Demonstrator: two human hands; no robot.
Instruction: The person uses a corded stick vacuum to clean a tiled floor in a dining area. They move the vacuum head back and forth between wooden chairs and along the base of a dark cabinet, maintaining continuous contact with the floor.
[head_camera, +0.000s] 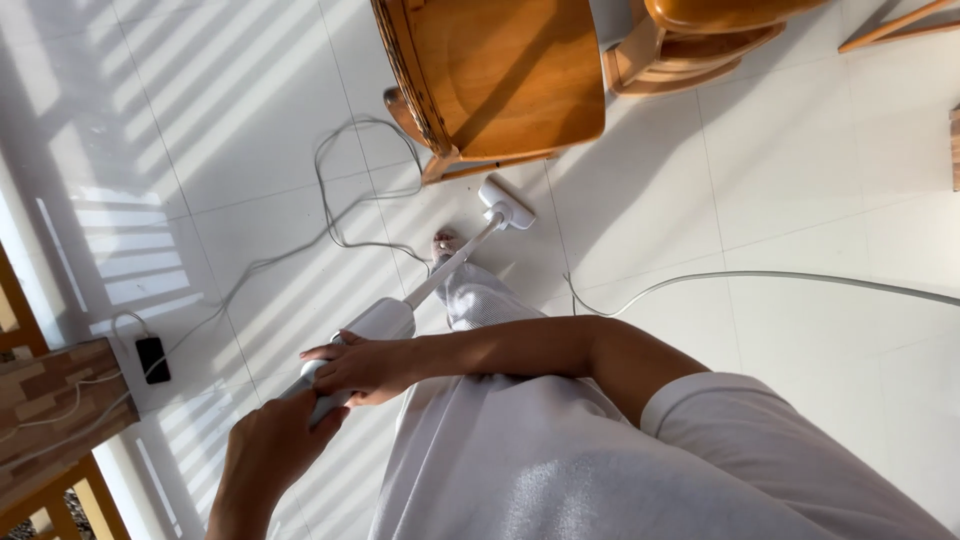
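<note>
A: Head view, looks straight down. Biggest thing: white tiled floor (800, 180), striped with sunlight at left.

B: Next?

A: Person's white clothing fills the lower right, bare foot (443, 243) out on the tiles. Then a wooden chair (500, 70) at top centre, a second wooden chair (700, 35) just beside it at top right.

B: What's held?

A: White stick vacuum (400, 310). It slants from the hands at lower left up to its floor head (508, 205), which sits on the tiles right at the first chair's leg.

B: Hands?

A: Right hand (365, 365) reaches across the body, fingers (325, 353) curled over the top of the vacuum body, pressed together. Left hand (275, 440) is below it, wrapped around the handle end; its fingers are mostly hidden, so can't tell how tight.

B: Smaller stuff?

A: Grey cable (330, 200) loops over the floor from near the chair down toward a small black device (153, 358) lying beside a wooden block (55, 410) at the left edge. Another pale cable (760, 277) runs off to the right.
</note>
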